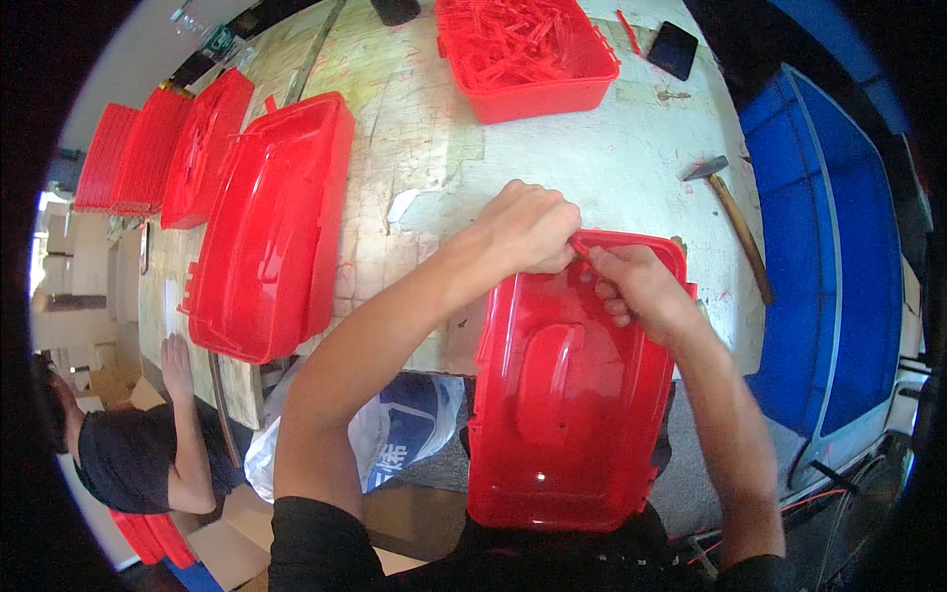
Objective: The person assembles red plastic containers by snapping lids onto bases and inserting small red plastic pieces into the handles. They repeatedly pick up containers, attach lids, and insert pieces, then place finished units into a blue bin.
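Note:
A red plastic box shell (592, 395), hollow side up, stretches from my lap over the table's near edge. My left hand (533, 227) is closed in a fist at its far left corner, and whatever the fingers grip there is hidden. Beside it, my right hand (636, 286) has its fingers curled in a pinch over the shell's far rim. A small red plastic piece (582, 249) shows between the two hands, at the right fingertips. Ahead stands a red bin (538, 103) heaped with small red plastic parts (508, 44).
Another red box shell (266, 227) lies left on the worn table (414, 138), near stacked red shells (148, 148). A hammer (735, 217), black phone (674, 49) and red strip (628, 32) lie right. Blue crates (819, 247) stand beyond. Another person's arm (187, 424) reaches in at left.

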`<state>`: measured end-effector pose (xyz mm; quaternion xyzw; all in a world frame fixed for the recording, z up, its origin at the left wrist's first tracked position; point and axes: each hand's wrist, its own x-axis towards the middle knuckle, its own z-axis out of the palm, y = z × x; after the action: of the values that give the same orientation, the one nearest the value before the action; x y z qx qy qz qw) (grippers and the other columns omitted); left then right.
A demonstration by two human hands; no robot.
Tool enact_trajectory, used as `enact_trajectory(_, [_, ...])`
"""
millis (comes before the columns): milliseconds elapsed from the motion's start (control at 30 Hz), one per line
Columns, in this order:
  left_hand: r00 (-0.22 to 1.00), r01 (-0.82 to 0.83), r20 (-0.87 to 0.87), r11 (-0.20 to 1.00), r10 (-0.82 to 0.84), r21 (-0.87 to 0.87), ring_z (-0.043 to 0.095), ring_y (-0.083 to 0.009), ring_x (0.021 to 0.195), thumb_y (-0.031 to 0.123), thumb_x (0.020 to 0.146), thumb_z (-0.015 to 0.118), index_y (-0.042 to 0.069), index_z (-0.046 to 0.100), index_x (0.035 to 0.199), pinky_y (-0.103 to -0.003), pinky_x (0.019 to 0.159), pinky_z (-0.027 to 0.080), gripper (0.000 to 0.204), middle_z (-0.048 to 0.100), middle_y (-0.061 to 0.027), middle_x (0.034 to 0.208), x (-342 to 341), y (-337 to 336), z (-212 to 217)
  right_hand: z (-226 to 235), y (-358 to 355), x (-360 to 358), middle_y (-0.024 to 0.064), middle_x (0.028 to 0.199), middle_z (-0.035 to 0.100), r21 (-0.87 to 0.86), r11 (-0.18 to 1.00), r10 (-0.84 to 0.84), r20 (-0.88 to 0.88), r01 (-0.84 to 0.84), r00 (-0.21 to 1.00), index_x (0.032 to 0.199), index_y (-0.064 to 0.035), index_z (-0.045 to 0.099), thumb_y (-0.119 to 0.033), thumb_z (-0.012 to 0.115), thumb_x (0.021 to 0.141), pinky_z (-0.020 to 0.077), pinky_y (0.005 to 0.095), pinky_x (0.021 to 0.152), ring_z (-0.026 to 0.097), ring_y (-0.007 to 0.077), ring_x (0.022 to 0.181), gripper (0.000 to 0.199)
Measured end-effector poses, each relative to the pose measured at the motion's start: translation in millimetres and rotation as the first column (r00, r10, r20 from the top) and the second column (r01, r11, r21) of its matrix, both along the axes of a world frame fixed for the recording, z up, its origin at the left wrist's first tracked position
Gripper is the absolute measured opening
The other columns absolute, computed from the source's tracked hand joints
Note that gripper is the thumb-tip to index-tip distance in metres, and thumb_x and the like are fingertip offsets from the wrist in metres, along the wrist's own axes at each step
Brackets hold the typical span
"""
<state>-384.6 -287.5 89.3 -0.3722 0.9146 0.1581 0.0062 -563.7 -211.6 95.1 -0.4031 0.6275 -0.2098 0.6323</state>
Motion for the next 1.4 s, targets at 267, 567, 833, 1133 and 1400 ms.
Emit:
enact_trajectory(267, [0.998,0.066,-0.012,0.998,-0.066,0.002,0.069,-0.0381,0.08,0.023,0.07,0.068,0.006,0.072,0.075,-0.048,0.071,0.054,0.018,0.069,-0.0193,0.078,-4.1,2.5,2.6,6.0,7.4,10.1,-0.0083,0.062,0.03,0.431,0.895,-0.325,0.455,0.115,0.829,0.095,-0.0041,0.058,-0.028,0.044,0.105,0.0172,0.0229,0.043,0.021,0.0039,0.048,0.029])
enact_trajectory(567, [0.989,0.136,-0.043,0.988,-0.139,-0.078,0.067,-0.0394,0.073,0.023,0.067,0.071,0.004,0.069,0.07,-0.049,0.067,0.054,0.019,0.067,-0.0197,0.072,-4.8,-0.9,-2.8,3.8,17.2,28.0,-0.0058,0.062,0.041,0.261,0.884,-0.463,0.377,0.387,0.802,0.086,-0.0065,0.059,-0.02,0.05,0.1,0.0217,0.0256,0.046,0.03,0.006,0.05,0.021])
enact_trajectory(833, [0.993,0.104,-0.04,0.986,-0.11,-0.133,0.067,-0.0399,0.071,0.019,0.069,0.071,0.005,0.069,0.069,-0.049,0.065,0.054,0.014,0.066,-0.021,0.07,-2.9,-3.3,-5.9,2.6,3.3,23.8,-0.008,0.061,0.036,0.198,0.924,-0.38,0.358,0.328,0.853,0.083,-0.0122,0.054,-0.02,0.049,0.098,0.0187,0.024,0.044,0.026,0.0046,0.049,0.018])
enact_trajectory(1133, [0.992,0.129,0.011,0.988,-0.128,-0.081,0.067,-0.0402,0.072,0.019,0.071,0.071,0.005,0.07,0.069,-0.049,0.066,0.054,0.014,0.066,-0.0216,0.07,-10.1,-5.0,0.9,-18.7,14.0,27.9,-0.0074,0.059,0.032,0.465,0.75,-0.654,0.628,0.472,0.421,0.088,-0.006,0.054,-0.019,0.045,0.1,0.0169,0.0241,0.043,0.022,0.0046,0.048,0.02])
enact_trajectory(1400, [0.988,0.145,-0.031,0.983,-0.15,-0.113,0.067,-0.0398,0.07,0.017,0.069,0.069,0.005,0.07,0.07,-0.049,0.065,0.054,0.012,0.066,-0.0213,0.068,-9.7,-5.1,-2.8,-22.4,21.0,36.6,-0.0048,0.06,0.043,0.076,0.831,-0.509,0.503,0.551,0.698,0.083,-0.0054,0.059,-0.019,0.05,0.101,0.0239,0.0245,0.045,0.031,0.0053,0.05,0.024])
